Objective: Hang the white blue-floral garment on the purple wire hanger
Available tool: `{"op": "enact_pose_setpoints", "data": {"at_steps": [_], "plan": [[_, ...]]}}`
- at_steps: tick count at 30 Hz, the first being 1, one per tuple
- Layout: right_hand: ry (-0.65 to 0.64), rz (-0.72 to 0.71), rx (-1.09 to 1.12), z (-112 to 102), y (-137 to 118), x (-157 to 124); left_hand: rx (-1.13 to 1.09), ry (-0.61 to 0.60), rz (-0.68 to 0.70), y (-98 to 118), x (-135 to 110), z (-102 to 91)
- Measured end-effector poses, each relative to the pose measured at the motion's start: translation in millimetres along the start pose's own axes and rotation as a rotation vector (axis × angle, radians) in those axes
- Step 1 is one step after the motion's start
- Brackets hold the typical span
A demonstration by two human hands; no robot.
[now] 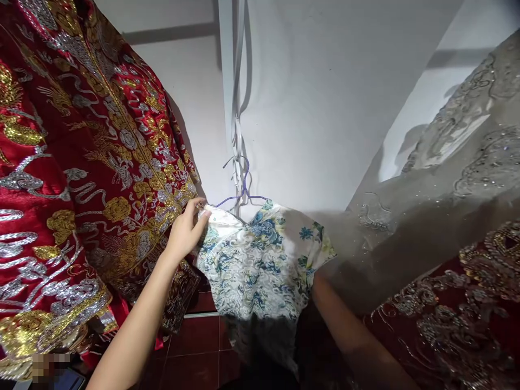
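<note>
A white dress with a blue and yellow floral print (260,260) hangs on a purple wire hanger (242,190) in front of a white wall. My left hand (186,230) pinches the dress's left shoulder near the collar. My right forearm reaches up under the dress from the lower right; the right hand itself is hidden behind the fabric.
A red robe with gold and silver embroidery (77,179) hangs at the left, touching my left hand. A grey sequinned gown (455,179) and a dark red embroidered garment (459,314) hang at the right. White cords (236,108) run down the wall. Red floor tiles (199,352) lie below.
</note>
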State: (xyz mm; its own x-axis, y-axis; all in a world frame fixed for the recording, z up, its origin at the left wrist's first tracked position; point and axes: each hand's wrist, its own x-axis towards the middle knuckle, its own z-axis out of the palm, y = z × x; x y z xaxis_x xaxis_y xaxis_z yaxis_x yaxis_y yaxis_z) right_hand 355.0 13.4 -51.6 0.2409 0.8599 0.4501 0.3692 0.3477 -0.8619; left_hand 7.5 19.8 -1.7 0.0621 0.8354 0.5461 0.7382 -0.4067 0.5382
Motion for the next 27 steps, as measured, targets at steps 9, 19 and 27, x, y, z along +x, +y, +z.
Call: {"op": "enact_pose_setpoints", "data": {"at_steps": [9, 19, 27], "plan": [[0.038, 0.169, 0.334, -18, 11, 3, -0.058, 0.089, -0.026, -11, -5, -14.9], [0.547, 0.031, 0.367, -29, -44, -57, -0.606, -0.019, 0.128, 64, -14, -11.0], [-0.654, -0.025, 0.277, -6, -50, -103, -1.409, -0.556, -0.479, 73, -42, -6.2]]}}
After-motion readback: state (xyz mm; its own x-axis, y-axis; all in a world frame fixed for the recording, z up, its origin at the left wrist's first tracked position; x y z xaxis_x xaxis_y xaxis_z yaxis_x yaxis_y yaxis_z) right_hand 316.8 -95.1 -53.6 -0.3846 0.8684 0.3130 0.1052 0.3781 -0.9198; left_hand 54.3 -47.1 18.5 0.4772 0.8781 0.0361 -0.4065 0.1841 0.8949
